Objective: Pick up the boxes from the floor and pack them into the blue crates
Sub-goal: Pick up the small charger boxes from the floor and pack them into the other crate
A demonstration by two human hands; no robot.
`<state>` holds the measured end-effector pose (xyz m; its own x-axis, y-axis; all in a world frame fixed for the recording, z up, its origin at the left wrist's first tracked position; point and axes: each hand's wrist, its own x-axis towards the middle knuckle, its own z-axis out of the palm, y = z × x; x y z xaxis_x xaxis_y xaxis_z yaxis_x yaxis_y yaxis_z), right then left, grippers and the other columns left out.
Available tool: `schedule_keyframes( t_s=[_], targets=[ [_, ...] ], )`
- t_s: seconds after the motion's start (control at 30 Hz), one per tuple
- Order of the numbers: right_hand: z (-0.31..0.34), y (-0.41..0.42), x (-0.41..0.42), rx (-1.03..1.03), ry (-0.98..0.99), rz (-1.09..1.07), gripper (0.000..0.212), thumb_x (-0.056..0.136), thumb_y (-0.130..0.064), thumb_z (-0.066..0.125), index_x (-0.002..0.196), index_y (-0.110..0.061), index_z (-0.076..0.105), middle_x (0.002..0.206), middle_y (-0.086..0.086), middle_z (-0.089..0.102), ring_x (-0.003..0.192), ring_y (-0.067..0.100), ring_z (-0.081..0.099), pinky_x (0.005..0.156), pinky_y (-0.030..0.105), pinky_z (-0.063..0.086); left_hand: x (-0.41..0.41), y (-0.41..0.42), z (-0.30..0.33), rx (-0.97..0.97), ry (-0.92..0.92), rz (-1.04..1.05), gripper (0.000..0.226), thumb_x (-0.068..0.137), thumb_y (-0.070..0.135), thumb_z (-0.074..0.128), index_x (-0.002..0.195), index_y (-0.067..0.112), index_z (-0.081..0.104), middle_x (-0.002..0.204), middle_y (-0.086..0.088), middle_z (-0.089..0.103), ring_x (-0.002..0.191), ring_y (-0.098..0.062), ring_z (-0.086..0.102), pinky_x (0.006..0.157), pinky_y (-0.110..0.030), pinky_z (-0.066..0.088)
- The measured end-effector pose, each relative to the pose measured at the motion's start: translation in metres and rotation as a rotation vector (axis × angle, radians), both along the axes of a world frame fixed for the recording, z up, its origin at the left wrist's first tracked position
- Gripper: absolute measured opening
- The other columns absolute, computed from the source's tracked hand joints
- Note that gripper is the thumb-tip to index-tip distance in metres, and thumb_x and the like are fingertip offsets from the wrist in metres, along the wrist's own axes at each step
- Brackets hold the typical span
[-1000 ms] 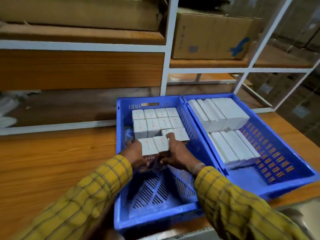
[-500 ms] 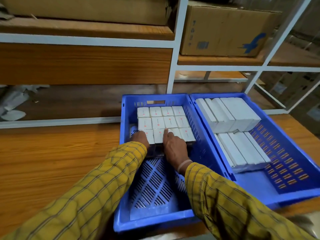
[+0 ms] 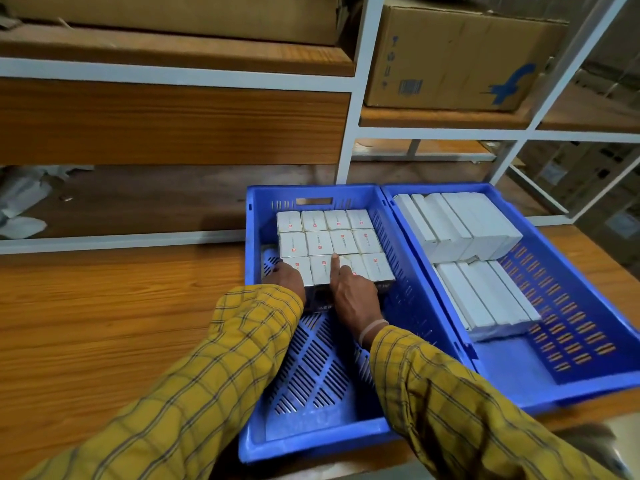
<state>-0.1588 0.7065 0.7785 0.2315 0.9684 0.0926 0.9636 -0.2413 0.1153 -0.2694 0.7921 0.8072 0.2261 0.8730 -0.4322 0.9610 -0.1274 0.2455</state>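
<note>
A blue crate (image 3: 313, 445) in front of me holds three rows of small white boxes (image 3: 318, 242) at its far end. My left hand (image 3: 285, 280) rests on the left end of the nearest row (image 3: 375, 268), its fingers over the corner box. My right hand (image 3: 353, 296) presses the same row, with its index finger laid straight along the box tops. The near half of this crate shows its bare slotted floor. A second blue crate (image 3: 588, 389) beside it on the right carries two groups of longer white boxes (image 3: 467, 223).
Both crates sit on a wooden shelf board (image 3: 104, 323). A white metal rack (image 3: 353, 116) rises behind, with a brown carton (image 3: 450, 53) on a higher shelf. Crumpled white wrapping (image 3: 20, 209) lies at the far left.
One second ago both hands carried small boxes above the crate's middle. They moved forward and set them down as the nearest row, and now lie on that row.
</note>
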Motion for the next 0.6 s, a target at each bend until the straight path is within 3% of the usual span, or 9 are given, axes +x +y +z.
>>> schedule_keyframes(
  t_s=[0.1,0.2,0.27,0.37,0.5,0.6],
  targets=[
    [0.002,0.001,-0.002,0.005,0.026,-0.009,0.068,0.100,0.002,0.041,0.160,0.006,0.009,0.114,0.016,0.057,0.086,0.032,0.066,0.058,0.038,0.037,-0.001,0.001,0.001,0.045,0.000,-0.052,0.051,0.104,0.010,0.041,0.149,-0.009,0.027,0.149,-0.029,0.042,0.135,-0.042,0.048,0.109,-0.044,0.042],
    [0.007,0.001,-0.004,-0.030,0.079,-0.032,0.075,0.099,-0.002,0.047,0.159,0.006,0.004,0.123,0.019,0.055,0.096,0.036,0.064,0.063,0.039,0.036,0.000,0.004,0.003,0.014,0.034,-0.069,0.063,0.108,0.023,0.035,0.153,-0.013,0.008,0.155,-0.031,0.031,0.142,-0.041,0.040,0.119,-0.040,0.032],
    [0.008,0.002,-0.003,-0.027,0.135,-0.046,0.079,0.097,-0.003,0.050,0.160,0.005,0.002,0.126,0.022,0.055,0.097,0.038,0.063,0.064,0.039,0.036,0.001,0.006,0.003,-0.025,-0.027,-0.030,0.079,0.107,0.025,0.045,0.152,-0.015,-0.006,0.155,-0.032,0.033,0.142,-0.040,0.041,0.120,-0.041,0.028],
    [0.008,0.003,-0.004,-0.018,0.223,-0.104,0.078,0.099,-0.001,0.046,0.160,0.003,-0.002,0.128,0.025,0.054,0.099,0.040,0.062,0.068,0.041,0.042,-0.004,0.004,0.013,-0.113,-0.039,-0.049,0.123,0.092,0.040,0.071,0.148,-0.016,-0.023,0.152,-0.033,0.038,0.139,-0.039,0.046,0.118,-0.041,0.032],
    [0.010,0.002,-0.009,-0.030,0.383,-0.207,0.077,0.102,0.002,0.041,0.161,-0.003,-0.009,0.129,0.027,0.053,0.101,0.041,0.061,0.073,0.041,0.045,-0.013,-0.006,0.022,-0.019,-0.057,-0.190,0.116,0.095,0.027,0.070,0.145,-0.017,-0.026,0.145,-0.035,0.045,0.131,-0.041,0.052,0.111,-0.044,0.041],
    [0.011,-0.002,-0.008,-0.033,0.550,-0.272,0.094,0.100,-0.007,0.058,0.162,-0.011,-0.012,0.125,0.024,0.060,0.099,0.036,0.063,0.080,0.042,0.053,-0.022,-0.015,0.036,0.008,-0.055,-0.333,0.124,0.092,0.029,0.074,0.143,-0.018,-0.029,0.137,-0.030,0.056,0.121,-0.039,0.060,0.101,-0.043,0.048]
  ],
)
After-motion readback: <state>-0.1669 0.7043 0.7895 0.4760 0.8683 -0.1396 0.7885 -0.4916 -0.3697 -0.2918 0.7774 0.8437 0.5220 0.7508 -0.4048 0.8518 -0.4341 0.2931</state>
